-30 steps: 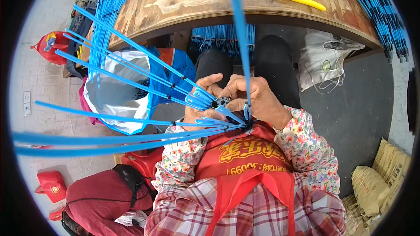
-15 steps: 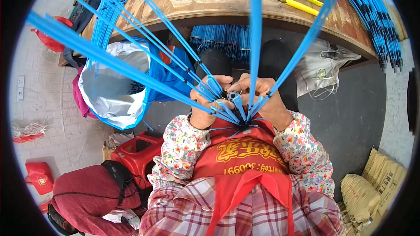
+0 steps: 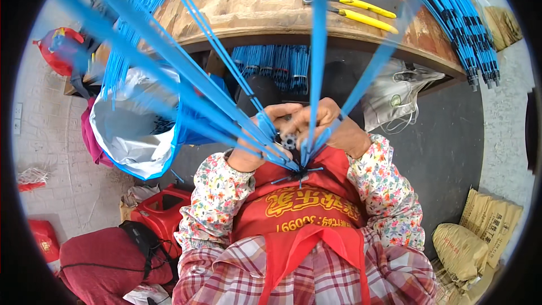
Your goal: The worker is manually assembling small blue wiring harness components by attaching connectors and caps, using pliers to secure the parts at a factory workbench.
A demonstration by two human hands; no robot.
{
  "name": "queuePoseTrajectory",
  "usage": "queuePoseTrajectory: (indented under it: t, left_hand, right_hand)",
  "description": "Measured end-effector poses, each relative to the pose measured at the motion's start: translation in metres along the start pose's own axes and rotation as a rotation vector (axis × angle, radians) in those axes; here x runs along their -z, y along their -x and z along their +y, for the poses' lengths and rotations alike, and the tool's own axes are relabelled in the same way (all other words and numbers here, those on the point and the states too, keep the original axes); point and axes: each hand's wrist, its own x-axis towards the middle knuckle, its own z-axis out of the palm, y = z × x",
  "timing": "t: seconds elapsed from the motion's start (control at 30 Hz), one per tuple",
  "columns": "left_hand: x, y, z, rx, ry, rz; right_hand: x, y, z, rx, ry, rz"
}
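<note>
In front of my apron I hold an umbrella-like frame of long blue ribs [image 3: 318, 39] that fan up and outward from a dark junction at my waist. A small dark grey notched hub [image 3: 288, 140] sits between my fingertips. My left hand [image 3: 244, 158] is closed around several ribs on the left side, its thumb and forefinger near the hub. With bent fingers, my right hand [image 3: 345, 134] pinches at the hub's right edge, and ribs pass under its palm. What exactly its fingertips hold is hidden. Short blue ends stick out below the junction.
A wooden workbench [image 3: 243, 8] ahead carries yellow-handled pliers [image 3: 367, 14], a grey metal bar and blue rib bundles [image 3: 451, 28]. At left stands an open blue-and-white bag [image 3: 141, 161]. A red stool [image 3: 161, 209] and a bent-over person [image 3: 107, 260] are lower left; sacks [image 3: 466, 248] lie lower right.
My hands and the frame have shifted slightly left in the view. Ribs on the left have swung and are blurred. My right fingers have moved over the hub's upper right side.
</note>
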Motion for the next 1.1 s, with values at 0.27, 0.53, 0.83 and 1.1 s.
queuePoseTrajectory:
  t: [0.27, 0.53, 0.83, 1.1]
  left_hand:
    - [-0.016, 0.000, 0.014, -0.155, -0.152, 0.402]
    - [-0.038, 0.000, 0.001, -0.133, -0.221, 0.359]
    - [-0.037, 0.004, -0.001, -0.075, -0.283, 0.344]
    - [-0.008, 0.003, 0.015, 0.025, -0.134, 0.038]
  right_hand:
    - [-0.039, 0.015, -0.020, 0.030, 0.458, 0.922]
    - [-0.067, 0.022, -0.010, 0.218, 0.659, 0.720]
    - [-0.045, 0.022, -0.005, 0.108, 0.565, 0.610]
    - [-0.022, 0.017, -0.011, 0.057, 0.396, 0.612]
